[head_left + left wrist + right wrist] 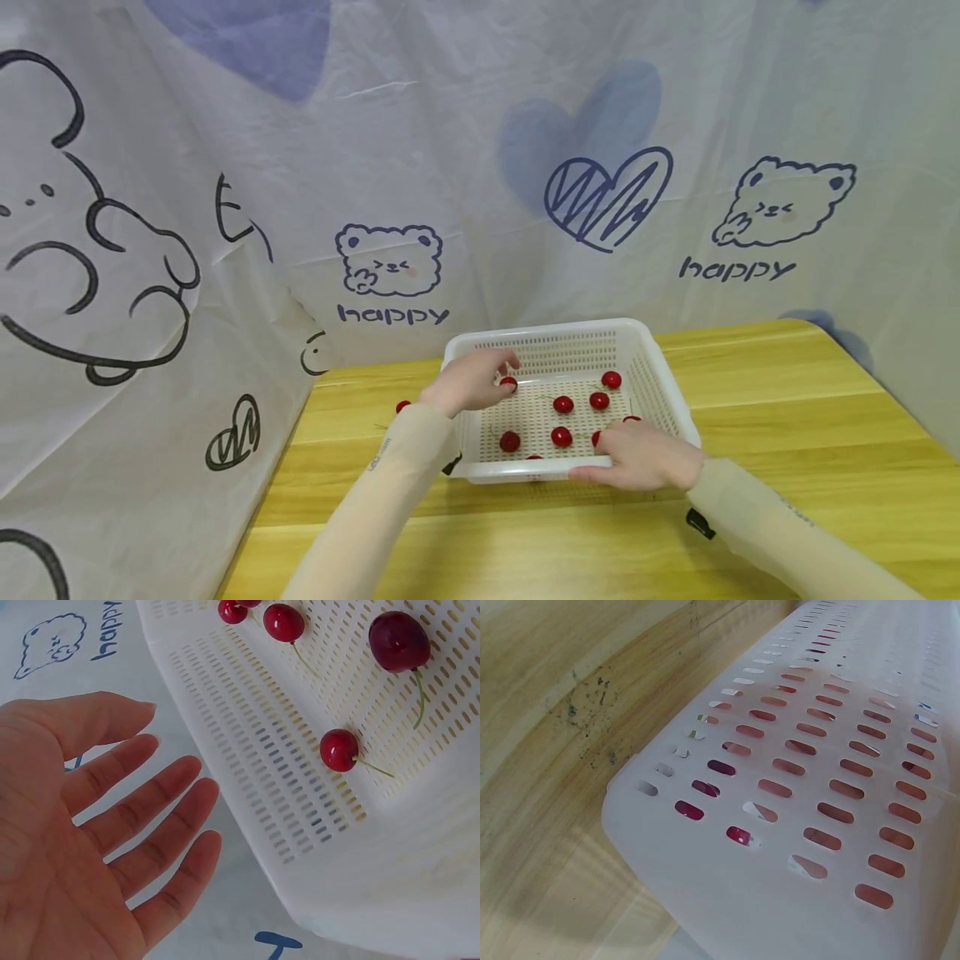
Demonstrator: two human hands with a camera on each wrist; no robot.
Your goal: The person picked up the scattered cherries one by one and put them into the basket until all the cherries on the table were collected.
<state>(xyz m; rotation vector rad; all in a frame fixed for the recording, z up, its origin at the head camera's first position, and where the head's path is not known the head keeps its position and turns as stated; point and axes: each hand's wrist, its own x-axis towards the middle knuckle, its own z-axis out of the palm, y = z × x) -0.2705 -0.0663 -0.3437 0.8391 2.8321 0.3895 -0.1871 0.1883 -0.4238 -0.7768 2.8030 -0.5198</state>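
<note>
Left hand (472,382) — empty, fingers spread — above the left end of the basket (517,471); right hand (647,454) grips its near rim; cherries (562,404) inside, beside both.

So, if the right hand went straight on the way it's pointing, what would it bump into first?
Most likely the partly hidden cherry just beside the right hand, inside the white basket. The head view doesn't show the depth well, so they might already be touching.

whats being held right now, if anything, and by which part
The right hand holds the basket by its near rim, toward the right corner; the left hand holds nothing.
</note>
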